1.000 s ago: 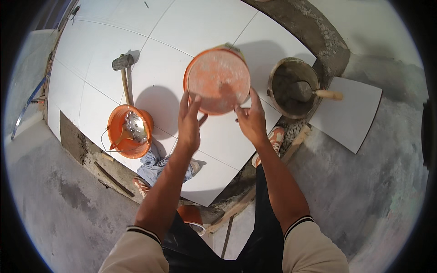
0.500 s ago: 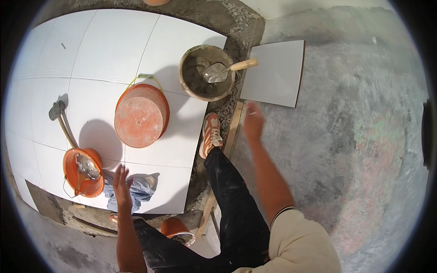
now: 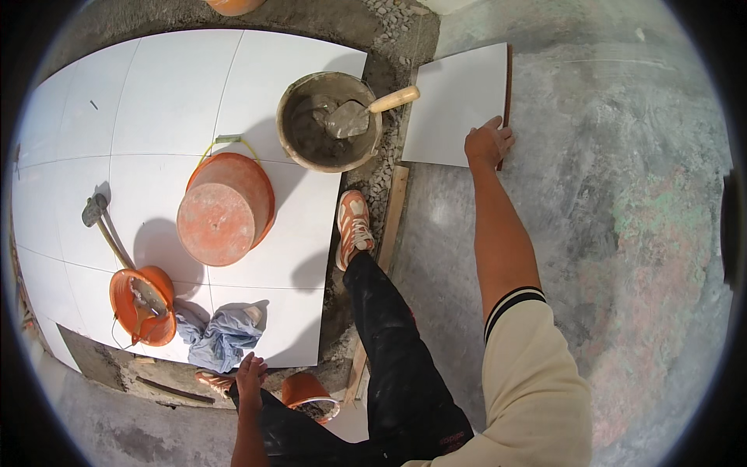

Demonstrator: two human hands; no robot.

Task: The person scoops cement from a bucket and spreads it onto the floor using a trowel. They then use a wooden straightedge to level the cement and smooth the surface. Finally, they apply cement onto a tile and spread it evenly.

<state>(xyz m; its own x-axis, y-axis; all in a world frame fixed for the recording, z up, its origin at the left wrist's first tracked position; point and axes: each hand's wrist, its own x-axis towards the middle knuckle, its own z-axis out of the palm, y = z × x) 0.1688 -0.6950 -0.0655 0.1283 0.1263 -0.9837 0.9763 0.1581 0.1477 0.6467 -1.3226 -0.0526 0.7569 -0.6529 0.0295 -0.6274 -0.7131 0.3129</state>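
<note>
My right hand (image 3: 488, 144) reaches far forward and grips the near right corner of a loose white tile (image 3: 455, 101) lying on the bare concrete. My left hand (image 3: 250, 379) is low by my left knee with its fingers apart, holding nothing; a crumpled blue cloth (image 3: 220, 337) lies just ahead of it. An orange bucket (image 3: 225, 210) stands upside down on the laid white tiles (image 3: 156, 101). Between that bucket and the loose tile sits a grey mortar bucket (image 3: 299, 148) with a wooden-handled trowel (image 3: 366, 113) in it.
My right shoe (image 3: 352, 226) is planted on the edge of the tiled area beside a wooden batten (image 3: 393, 210). A mallet (image 3: 99, 222) and a small orange bowl (image 3: 124, 292) holding a tool lie at the left. Another orange container (image 3: 299, 387) sits by my legs. Rough concrete spreads to the right.
Both hands let go of the orange bucket, which now stands upside down on the tiles. My view swung right, and my right hand stretched out to the loose tile while the left dropped low.
</note>
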